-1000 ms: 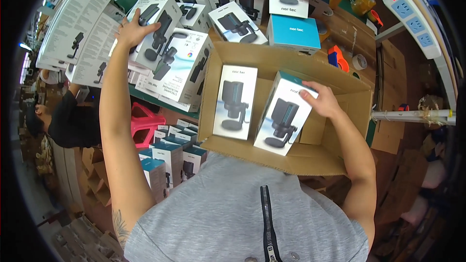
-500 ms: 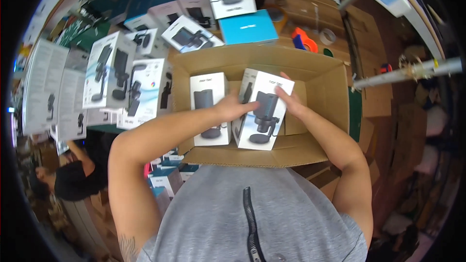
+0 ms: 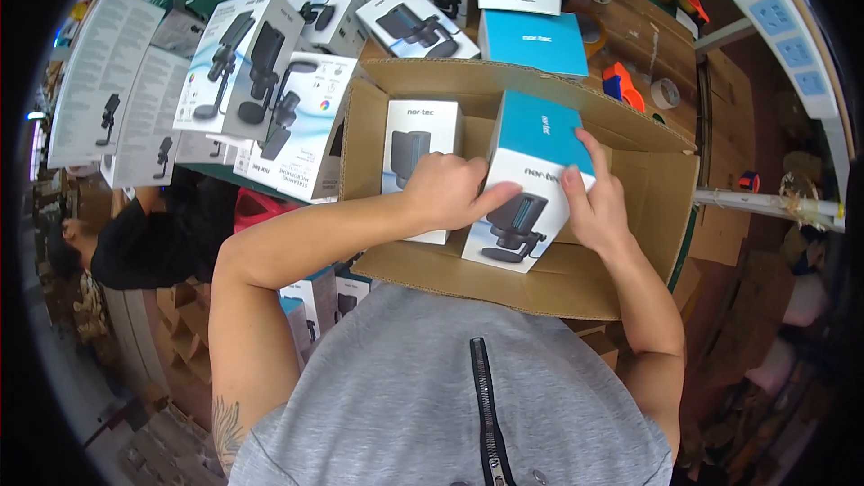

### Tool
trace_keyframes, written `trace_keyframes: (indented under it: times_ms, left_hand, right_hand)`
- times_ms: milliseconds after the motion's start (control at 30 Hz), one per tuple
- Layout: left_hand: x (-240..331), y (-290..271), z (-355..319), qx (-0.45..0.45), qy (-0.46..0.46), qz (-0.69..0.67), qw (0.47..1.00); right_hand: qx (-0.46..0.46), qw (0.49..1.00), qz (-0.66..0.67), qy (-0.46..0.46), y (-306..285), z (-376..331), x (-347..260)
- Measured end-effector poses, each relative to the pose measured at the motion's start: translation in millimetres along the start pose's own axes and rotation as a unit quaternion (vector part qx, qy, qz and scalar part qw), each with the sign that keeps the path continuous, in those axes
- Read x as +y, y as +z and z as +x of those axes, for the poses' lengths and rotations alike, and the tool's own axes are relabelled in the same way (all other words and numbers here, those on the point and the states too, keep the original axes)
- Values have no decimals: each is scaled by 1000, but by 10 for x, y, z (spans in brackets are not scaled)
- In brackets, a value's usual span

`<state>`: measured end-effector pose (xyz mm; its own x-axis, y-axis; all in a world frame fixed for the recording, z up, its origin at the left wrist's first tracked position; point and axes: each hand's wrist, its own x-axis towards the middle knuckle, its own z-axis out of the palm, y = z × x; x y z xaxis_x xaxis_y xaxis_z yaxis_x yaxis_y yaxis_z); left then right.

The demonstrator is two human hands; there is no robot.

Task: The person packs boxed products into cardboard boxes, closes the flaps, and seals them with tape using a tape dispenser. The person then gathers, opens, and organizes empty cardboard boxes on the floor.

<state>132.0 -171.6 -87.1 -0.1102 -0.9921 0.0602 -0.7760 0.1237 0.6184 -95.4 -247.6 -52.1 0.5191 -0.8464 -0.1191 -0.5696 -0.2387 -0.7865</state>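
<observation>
A white microphone box (image 3: 516, 232) with a teal end is held tilted over the right part of an open brown carton (image 3: 468, 288). My left hand (image 3: 450, 191) is closed on its left side, the thumb across the printed front and the other fingers partly hidden. On the opposite side my right hand (image 3: 598, 207) grips it near the teal end, thumb on the front edge. A second microphone box (image 3: 425, 115) lies picture-side up in the left part of the carton, partly covered by my left hand and forearm.
Several microphone boxes (image 3: 236, 63) stand and lean left of the carton, with more behind it. A teal-faced box (image 3: 533, 43), an orange tape dispenser (image 3: 623, 87) and a tape roll (image 3: 664, 94) lie beyond its far edge. Another person (image 3: 148, 238) is at far left.
The held box has tilted, so its teal end now shows. Both hands stay on it, the right having shifted to the corner by that end. My view has turned slightly.
</observation>
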Motion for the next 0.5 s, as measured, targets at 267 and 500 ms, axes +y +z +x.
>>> trace_keyframes:
  times_ms: [267,500]
  left_hand:
    - [414,-531,-20,167,156,-46,972]
    - [509,-683,203,96,34,-206,973]
  right_hand:
    - [85,972,16,-218,-376,-59,-465]
    - [33,986,156,-48,-496,240,-539]
